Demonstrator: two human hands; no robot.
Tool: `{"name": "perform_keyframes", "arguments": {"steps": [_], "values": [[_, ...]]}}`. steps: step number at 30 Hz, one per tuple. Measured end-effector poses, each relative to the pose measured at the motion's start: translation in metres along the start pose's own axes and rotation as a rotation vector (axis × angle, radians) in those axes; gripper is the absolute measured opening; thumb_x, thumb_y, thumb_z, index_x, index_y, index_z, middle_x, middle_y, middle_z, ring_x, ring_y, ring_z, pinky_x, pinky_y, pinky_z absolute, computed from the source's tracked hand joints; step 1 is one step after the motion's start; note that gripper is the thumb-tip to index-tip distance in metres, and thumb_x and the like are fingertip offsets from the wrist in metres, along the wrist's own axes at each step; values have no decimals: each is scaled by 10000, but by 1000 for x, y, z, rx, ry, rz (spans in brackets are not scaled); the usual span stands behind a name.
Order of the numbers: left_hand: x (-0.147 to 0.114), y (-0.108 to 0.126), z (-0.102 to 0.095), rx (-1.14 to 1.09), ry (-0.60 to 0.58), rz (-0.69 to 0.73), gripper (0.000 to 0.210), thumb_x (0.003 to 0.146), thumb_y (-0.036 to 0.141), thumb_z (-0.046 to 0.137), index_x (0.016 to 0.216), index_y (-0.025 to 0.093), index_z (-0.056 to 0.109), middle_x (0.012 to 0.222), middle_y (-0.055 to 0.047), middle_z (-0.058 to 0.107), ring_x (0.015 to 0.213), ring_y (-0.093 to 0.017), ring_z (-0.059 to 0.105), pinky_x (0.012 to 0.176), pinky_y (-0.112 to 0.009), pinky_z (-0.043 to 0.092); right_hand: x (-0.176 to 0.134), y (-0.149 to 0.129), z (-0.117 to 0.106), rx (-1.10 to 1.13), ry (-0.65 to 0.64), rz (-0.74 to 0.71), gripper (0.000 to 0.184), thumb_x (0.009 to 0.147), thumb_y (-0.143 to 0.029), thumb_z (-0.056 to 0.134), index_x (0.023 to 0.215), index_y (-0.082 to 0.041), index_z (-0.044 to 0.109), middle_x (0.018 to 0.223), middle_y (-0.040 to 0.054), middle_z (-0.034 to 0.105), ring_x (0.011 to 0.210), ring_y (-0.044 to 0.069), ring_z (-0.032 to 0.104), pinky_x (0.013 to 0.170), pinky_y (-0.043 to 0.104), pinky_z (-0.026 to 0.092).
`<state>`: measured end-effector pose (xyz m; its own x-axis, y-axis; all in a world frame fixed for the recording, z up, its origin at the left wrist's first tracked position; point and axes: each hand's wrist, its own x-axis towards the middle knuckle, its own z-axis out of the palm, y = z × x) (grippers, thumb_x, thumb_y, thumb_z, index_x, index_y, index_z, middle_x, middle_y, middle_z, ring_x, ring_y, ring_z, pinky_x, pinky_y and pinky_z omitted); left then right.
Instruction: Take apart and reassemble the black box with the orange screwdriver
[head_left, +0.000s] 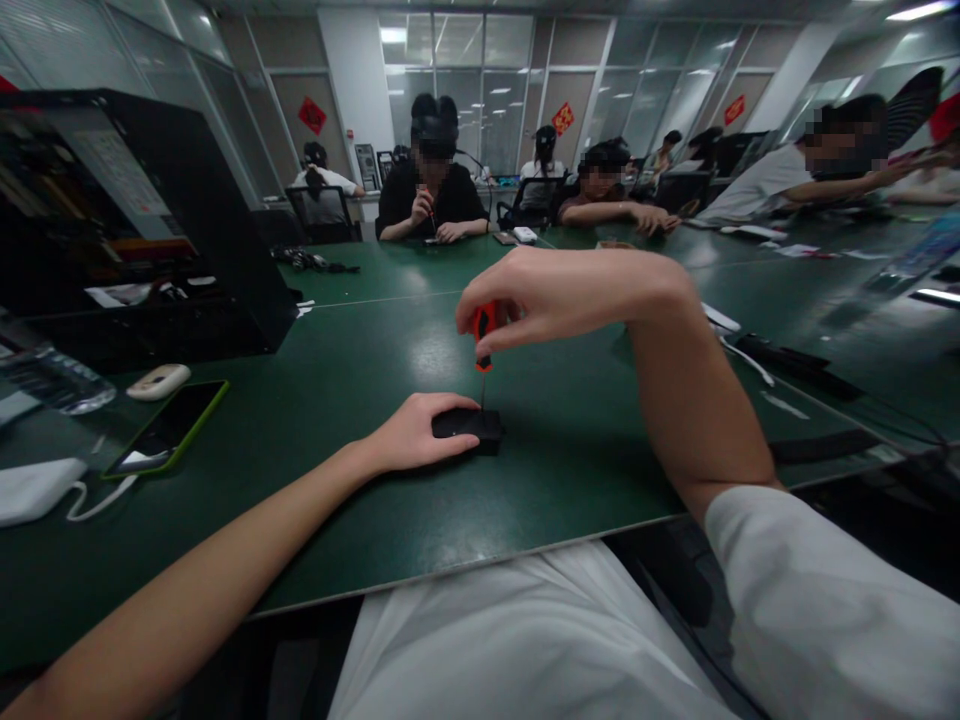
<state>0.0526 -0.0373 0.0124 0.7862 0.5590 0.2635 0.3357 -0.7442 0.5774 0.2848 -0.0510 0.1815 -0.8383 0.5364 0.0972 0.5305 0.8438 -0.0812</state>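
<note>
On the green table (360, 530), a small black box-shaped device (489, 432) lies flat, and its exact kind is not clear. My left hand (415, 432) grips it from the left, thumb along the near side and fingers along the far side. Above it, my right hand (517, 300) holds a screwdriver (485, 325) by its red and black handle. The screwdriver stands upright, its thin shaft running down to the top of the device near its right end. The tip is too small to see clearly.
At the left stand a black cabinet (225, 230) with papers inside, a green-edged phone (172, 425), a white power bank (37, 490) and a plastic bottle (64, 378). Cables (750, 362) and a black strap lie right. Across the table a person (433, 190) holds a similar tool.
</note>
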Motion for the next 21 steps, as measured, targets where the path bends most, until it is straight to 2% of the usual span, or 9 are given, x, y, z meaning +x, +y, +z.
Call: {"name": "perform_keyframes", "arguments": {"steps": [2, 5, 11, 15, 18, 21], "values": [[0, -1, -1, 2, -12, -3, 443, 880, 433, 722, 1208, 137, 697, 1124, -97, 760, 987, -255, 714, 879, -327, 532, 0, 0, 0, -7, -14, 9, 230, 918, -294, 613, 1079, -179, 731, 922, 25, 725, 778, 135, 621, 707, 253, 425], [-1, -2, -2, -6, -22, -9, 451, 875, 437, 723, 1214, 141, 693, 1118, -92, 758, 976, -252, 711, 868, -321, 533, 0, -1, 0, -12, -27, -30, 220, 899, -238, 618, 1079, -186, 733, 1029, 37, 727, 850, 141, 630, 742, 253, 436], [-1, -1, -3, -14, -27, -19, 466, 871, 432, 726, 1224, 131, 691, 1133, -99, 751, 982, -250, 705, 891, -324, 520, -2, -2, -1, -3, -10, 36, 265, 921, -348, 620, 1114, -211, 739, 952, 17, 739, 831, 154, 649, 746, 268, 447], [-2, -4, -7, -39, -54, -7, 488, 839, 394, 754, 1252, 143, 683, 1128, -86, 751, 956, -240, 698, 865, -316, 516, -3, -4, -2, 11, -22, 2, 251, 921, -276, 600, 1122, -212, 737, 1079, 28, 732, 919, 162, 647, 807, 274, 462], [-3, -4, -8, -53, -66, -39, 476, 841, 403, 752, 1246, 162, 693, 1067, -59, 758, 871, -216, 693, 785, -293, 507, -3, -3, -2, 0, 0, 35, 329, 913, -365, 632, 1191, -207, 710, 1076, 36, 730, 922, 172, 654, 809, 284, 470], [-4, -3, -8, -48, -63, -60, 465, 844, 409, 746, 1238, 164, 700, 1023, -47, 757, 821, -202, 682, 739, -280, 491, -4, -1, -2, -6, 8, 65, 325, 918, -412, 627, 1151, -208, 725, 999, 30, 743, 876, 172, 665, 774, 282, 465]]}}
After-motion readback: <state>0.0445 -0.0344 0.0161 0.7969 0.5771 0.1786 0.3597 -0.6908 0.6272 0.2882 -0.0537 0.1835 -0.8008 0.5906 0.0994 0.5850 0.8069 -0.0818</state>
